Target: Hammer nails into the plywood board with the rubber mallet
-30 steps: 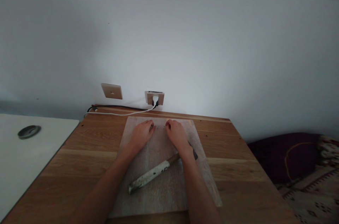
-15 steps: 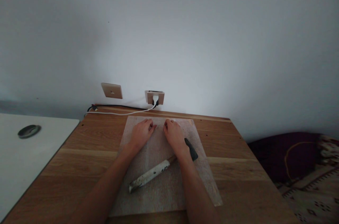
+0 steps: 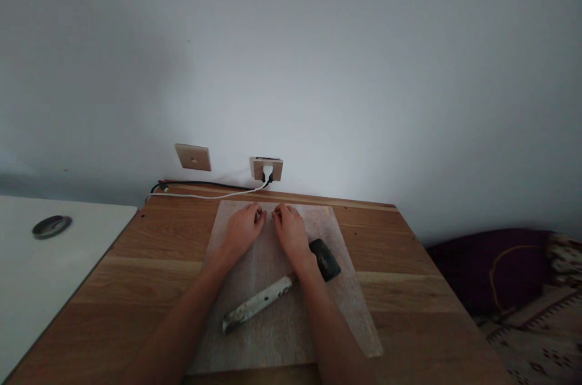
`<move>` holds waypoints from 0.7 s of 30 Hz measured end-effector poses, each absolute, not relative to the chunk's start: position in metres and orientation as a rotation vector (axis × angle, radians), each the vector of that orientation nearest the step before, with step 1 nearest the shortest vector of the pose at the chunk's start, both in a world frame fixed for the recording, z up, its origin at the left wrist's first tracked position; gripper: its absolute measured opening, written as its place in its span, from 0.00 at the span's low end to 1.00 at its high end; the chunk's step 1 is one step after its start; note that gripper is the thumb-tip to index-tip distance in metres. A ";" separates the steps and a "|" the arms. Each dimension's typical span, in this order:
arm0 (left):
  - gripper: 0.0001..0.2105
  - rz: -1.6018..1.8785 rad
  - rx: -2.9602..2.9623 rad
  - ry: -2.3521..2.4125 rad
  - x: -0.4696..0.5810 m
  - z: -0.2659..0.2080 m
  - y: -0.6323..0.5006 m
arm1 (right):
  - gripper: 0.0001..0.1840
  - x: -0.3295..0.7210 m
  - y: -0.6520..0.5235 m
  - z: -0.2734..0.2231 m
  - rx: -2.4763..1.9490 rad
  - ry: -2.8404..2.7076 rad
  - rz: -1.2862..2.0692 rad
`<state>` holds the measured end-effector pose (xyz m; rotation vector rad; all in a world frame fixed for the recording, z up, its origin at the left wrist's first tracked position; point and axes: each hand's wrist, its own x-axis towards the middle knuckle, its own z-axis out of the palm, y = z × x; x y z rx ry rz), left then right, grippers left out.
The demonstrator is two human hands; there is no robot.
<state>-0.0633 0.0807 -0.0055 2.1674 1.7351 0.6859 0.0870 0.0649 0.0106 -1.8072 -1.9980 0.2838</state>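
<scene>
My left hand rests at the far part of a thin pale wooden board, thumb and fingers closed in a pinch. Close beside it on the right, my right hand is curled the same way. Whatever the fingertips of either hand hold is too small or hidden to make out. A hammer with a dark block-shaped head and a worn white handle lies slantwise on the board, passing beneath my right forearm. A few tiny specks on the board cannot be identified.
The board lies on a wooden table against the wall. A white cable runs along the back edge to a wall socket. On the left a white surface bears a dark round dish; patterned fabric is at right.
My right hand has shifted left, nearer my left hand, and more of the hammer's head shows. My left hand stays almost in place.
</scene>
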 end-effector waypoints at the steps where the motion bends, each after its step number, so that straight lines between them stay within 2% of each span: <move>1: 0.06 0.688 2.166 1.733 -0.064 -0.006 0.081 | 0.08 0.086 0.065 0.010 -1.821 -2.008 0.267; 16: 0.06 0.728 2.157 1.680 -0.066 -0.010 0.082 | 0.07 0.083 0.065 0.012 -1.903 -2.129 0.274; 21: 0.06 0.738 2.142 1.665 -0.066 -0.008 0.082 | 0.11 0.083 0.066 0.011 -1.884 -2.182 0.258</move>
